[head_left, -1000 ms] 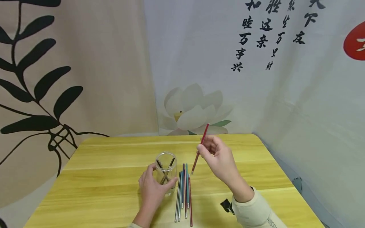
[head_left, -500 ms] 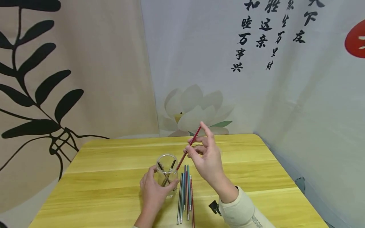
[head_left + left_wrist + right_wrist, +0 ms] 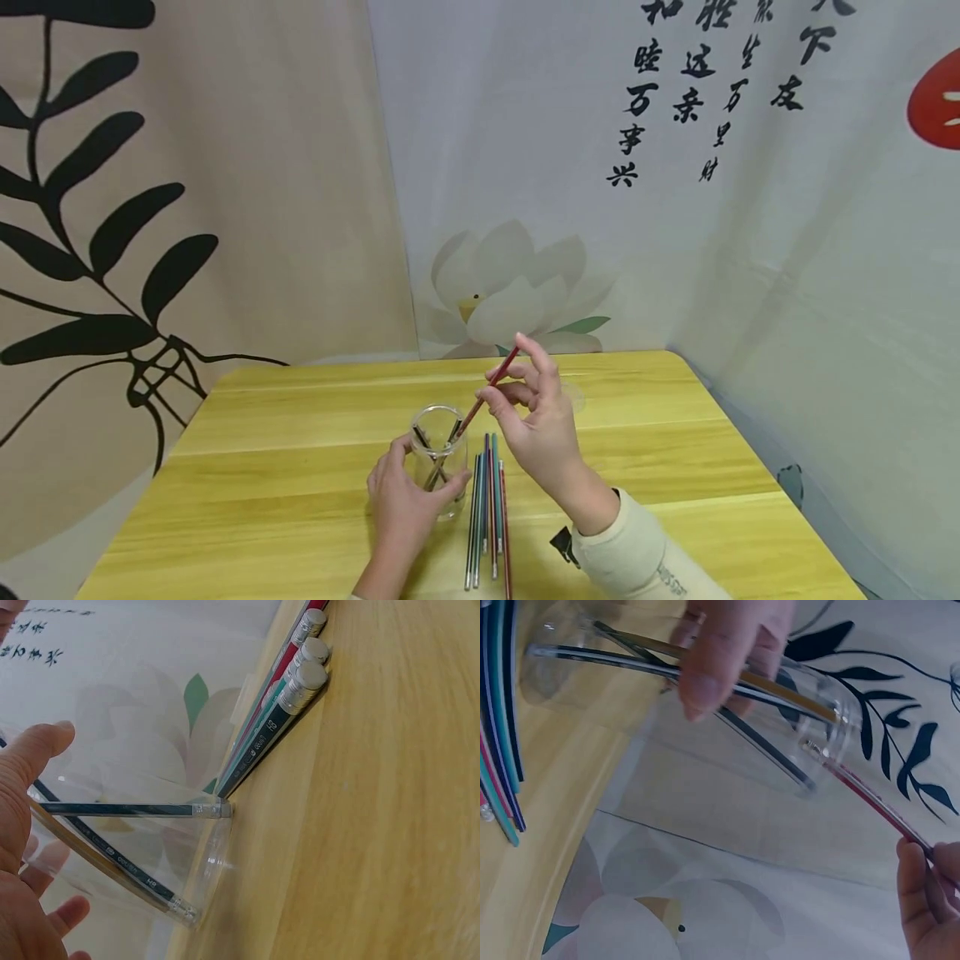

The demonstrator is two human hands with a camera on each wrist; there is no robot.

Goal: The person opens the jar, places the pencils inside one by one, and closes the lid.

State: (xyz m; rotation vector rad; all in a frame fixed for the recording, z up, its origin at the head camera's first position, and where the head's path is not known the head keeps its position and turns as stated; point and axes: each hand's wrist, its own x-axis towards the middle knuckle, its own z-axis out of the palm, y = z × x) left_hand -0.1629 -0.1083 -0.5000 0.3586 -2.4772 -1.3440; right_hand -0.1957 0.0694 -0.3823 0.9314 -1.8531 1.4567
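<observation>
My left hand (image 3: pixel 405 500) holds a clear glass cup (image 3: pixel 452 467) upright on the table, thumb and fingers around its side. Inside lean a few pencils (image 3: pixel 120 810), dark ones and a tan-looking one, crossing each other with eraser ends down. Between thumb and fingers my right hand (image 3: pixel 536 425) pinches a red pencil (image 3: pixel 489 395) above the cup, its index fingertip at the upper end. That pencil slants, its metal-capped eraser end at the mouth of the cup, as the right wrist view (image 3: pixel 877 801) shows.
Just right of the cup, several pencils (image 3: pixel 492 508) in dark green, teal, blue and red lie side by side on the wooden table (image 3: pixel 262 483). By the right cuff is a small black object (image 3: pixel 564 546). Printed cloth (image 3: pixel 525 167) hangs behind the table.
My right hand has moved left and slightly down, bringing the red pencil's lower end to the cup's mouth. Its index finger has straightened toward the pencil's top. The left hand stays on the cup.
</observation>
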